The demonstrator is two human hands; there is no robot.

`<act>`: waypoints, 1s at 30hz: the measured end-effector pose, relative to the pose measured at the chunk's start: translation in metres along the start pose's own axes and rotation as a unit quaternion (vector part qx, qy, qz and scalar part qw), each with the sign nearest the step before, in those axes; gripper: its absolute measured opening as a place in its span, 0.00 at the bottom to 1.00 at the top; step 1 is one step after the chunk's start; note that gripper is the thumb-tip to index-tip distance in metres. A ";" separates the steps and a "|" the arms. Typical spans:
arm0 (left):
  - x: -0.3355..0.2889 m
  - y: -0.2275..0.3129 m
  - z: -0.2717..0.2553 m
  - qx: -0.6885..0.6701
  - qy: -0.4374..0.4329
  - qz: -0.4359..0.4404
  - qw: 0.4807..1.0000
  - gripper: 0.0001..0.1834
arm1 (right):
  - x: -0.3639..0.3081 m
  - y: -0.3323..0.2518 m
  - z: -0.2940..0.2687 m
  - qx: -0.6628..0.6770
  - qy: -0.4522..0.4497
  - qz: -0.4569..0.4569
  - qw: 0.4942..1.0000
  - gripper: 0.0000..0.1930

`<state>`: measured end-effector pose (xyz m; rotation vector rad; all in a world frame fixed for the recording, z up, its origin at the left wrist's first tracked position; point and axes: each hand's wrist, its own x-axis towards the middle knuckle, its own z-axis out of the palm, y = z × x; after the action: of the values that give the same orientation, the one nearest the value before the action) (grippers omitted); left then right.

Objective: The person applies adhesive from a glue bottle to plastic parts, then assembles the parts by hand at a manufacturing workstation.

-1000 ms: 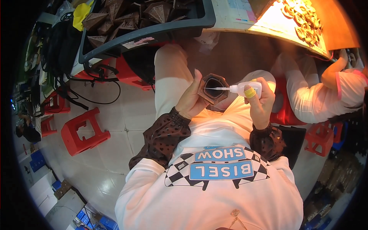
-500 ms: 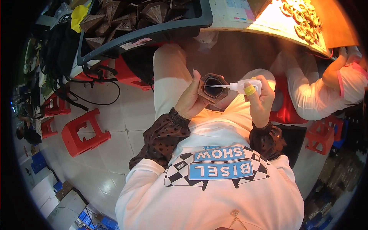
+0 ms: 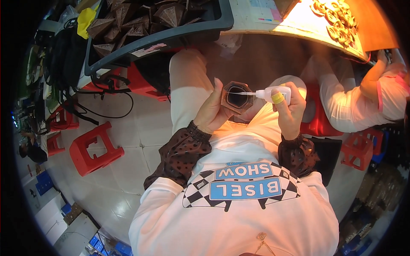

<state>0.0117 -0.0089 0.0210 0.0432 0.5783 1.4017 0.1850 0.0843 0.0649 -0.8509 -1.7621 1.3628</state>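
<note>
My left hand (image 3: 213, 109) grips a brown, many-sided hollow piece (image 3: 225, 99) with a dark opening turned up, held above my lap. In my right hand (image 3: 292, 112) is a small white squeeze bottle (image 3: 270, 93), lying on its side, with a yellow wrap on my thumb. The bottle's long thin nozzle (image 3: 249, 93) points left and reaches over the opening of the brown piece. Whether the tip touches the inner wall I cannot tell.
Ahead on the left, a dark grey bin (image 3: 164, 35) holds several brown pointed pieces (image 3: 171, 15). Ring-shaped parts (image 3: 337, 21) lie under bright light on the table (image 3: 247, 21). A co-worker (image 3: 363, 98) sits to the right. Red stools (image 3: 94, 147) stand on the tiled floor.
The nozzle tip has shifted very slightly at the opening of the brown piece. Both hands keep the same hold and nearly the same place.
</note>
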 end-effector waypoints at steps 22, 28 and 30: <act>0.001 -0.002 -0.008 -0.010 0.015 -0.008 1.000 0.33 | 0.003 0.002 -0.001 0.014 0.023 0.017 0.999 0.11; 0.000 -0.003 -0.006 -0.017 0.036 -0.008 0.999 0.33 | 0.003 0.003 -0.002 0.031 0.020 0.022 0.999 0.11; 0.001 -0.003 -0.008 -0.021 0.029 -0.010 0.999 0.33 | 0.003 0.003 -0.002 0.028 0.018 0.026 0.999 0.11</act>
<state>0.0116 -0.0109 0.0130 -0.0380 0.5958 1.3998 0.1858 0.0887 0.0624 -0.8908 -1.6782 1.4152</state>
